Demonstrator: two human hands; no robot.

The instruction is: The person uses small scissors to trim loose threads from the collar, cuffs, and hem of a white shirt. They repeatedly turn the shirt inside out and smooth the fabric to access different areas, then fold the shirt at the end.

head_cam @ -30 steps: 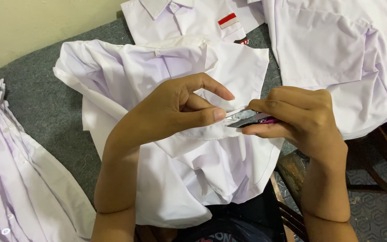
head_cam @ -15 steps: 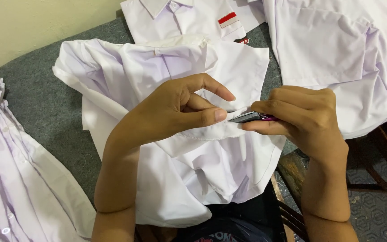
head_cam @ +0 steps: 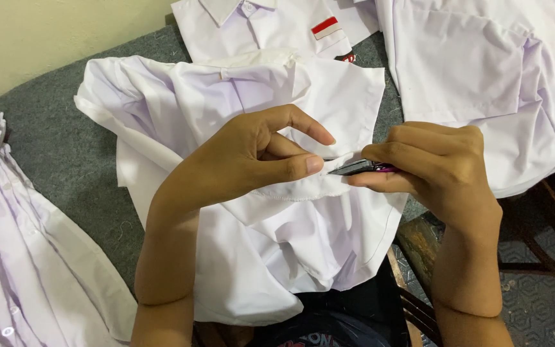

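One white shirt [head_cam: 271, 257] is held over the lap, its stitched hem pinched in the left hand [head_cam: 252, 157]; small snips [head_cam: 361, 168], gripped by the right hand [head_cam: 431, 170], are set at the hem, trimming judged unfinished.

Both forearms bare, no sleeves visible. Left hand [head_cam: 252, 160] and right hand [head_cam: 438, 170]: no rings, no watch, no bracelet, nails short and plain. Dark garment at lap, small part of colourful print at bottom edge.
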